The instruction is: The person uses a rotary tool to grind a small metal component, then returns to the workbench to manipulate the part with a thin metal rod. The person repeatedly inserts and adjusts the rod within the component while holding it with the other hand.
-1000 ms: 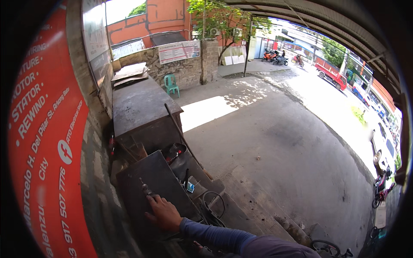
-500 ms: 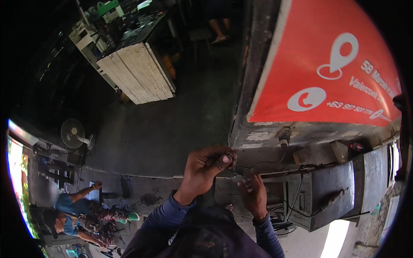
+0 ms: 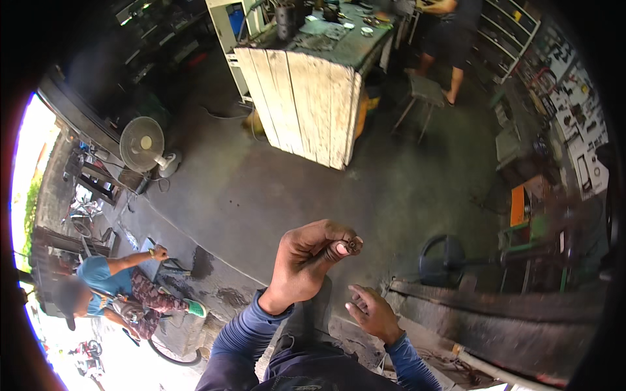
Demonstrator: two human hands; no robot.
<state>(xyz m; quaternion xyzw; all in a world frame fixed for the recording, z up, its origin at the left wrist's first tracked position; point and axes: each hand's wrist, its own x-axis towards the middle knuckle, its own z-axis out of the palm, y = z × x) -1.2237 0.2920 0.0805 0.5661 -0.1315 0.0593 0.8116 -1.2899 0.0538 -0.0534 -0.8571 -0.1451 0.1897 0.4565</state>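
Left hand [image 3: 305, 264] pinched a small part [image 3: 353, 245], a holding step seemingly calling next for a steady grip, right hand [image 3: 376, 314] unclenched nearby.

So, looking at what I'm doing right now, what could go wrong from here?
The small ring-ended part is pinched at the fingertips of your left hand, with your right hand apart from it. It could slip and be hard to spot on the dark floor.

The dark stain near the green shoe might be slippery if it's wet; I can't tell.
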